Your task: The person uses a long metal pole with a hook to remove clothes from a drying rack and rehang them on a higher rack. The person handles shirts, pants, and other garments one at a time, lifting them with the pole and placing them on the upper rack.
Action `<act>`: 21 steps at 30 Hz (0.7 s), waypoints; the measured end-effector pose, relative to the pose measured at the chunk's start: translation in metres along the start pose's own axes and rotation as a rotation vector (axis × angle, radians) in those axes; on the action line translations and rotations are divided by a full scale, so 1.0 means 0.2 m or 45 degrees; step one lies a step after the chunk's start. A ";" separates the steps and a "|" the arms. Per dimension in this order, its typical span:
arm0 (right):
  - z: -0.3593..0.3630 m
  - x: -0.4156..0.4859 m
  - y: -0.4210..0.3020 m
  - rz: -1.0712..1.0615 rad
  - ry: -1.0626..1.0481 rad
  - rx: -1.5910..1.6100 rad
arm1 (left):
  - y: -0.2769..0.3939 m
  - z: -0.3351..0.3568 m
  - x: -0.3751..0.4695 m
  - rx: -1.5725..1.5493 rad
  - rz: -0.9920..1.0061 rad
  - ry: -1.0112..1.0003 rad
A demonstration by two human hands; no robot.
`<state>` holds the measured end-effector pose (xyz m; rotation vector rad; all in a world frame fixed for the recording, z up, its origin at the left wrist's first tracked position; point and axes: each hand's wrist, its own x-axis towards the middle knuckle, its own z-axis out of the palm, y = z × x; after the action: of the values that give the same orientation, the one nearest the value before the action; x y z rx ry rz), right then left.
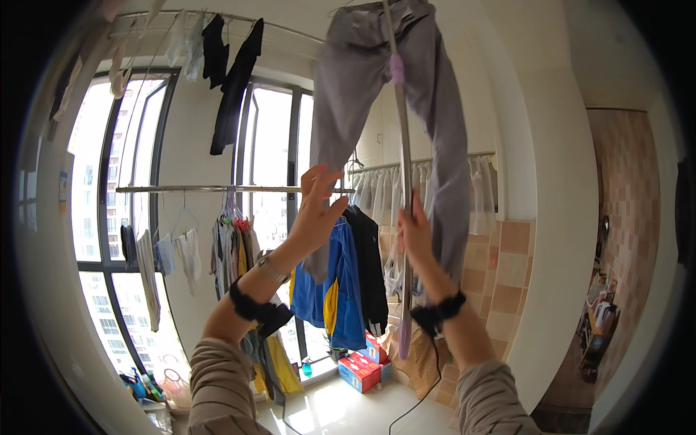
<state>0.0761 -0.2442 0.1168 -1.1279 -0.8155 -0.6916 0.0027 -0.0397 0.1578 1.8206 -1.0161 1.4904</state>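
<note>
Grey trousers (pixel 353 81) hang high in front of me, the top of a metal clothes pole (pixel 403 136) with pink plastic parts overlapping their waist. My right hand (pixel 417 231) is closed around the pole's middle, beside one trouser leg. My left hand (pixel 318 209) is raised at the lower part of the other leg, its fingers spread; whether they touch the cloth I cannot tell. The pole's lower pink end points down towards the floor. What bears the trousers at the top is partly cut off by the picture's edge.
A metal rail (pixel 261 189) crosses behind my left hand, with a blue and yellow jacket (pixel 342 283) and black garments (pixel 370 261) below it. Black clothes (pixel 234 92) hang from a higher rail. Red and blue boxes (pixel 360 371) stand on the floor. A tiled wall is at right.
</note>
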 end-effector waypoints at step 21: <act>0.02 1.02 -0.22 -0.165 0.132 -0.476 | -0.23 -0.59 -0.67 0.073 -0.386 0.250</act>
<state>0.1496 -0.2678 0.3112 -1.3682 -0.6911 -1.0329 -0.0349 0.1079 0.0539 1.7357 -0.5793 1.4855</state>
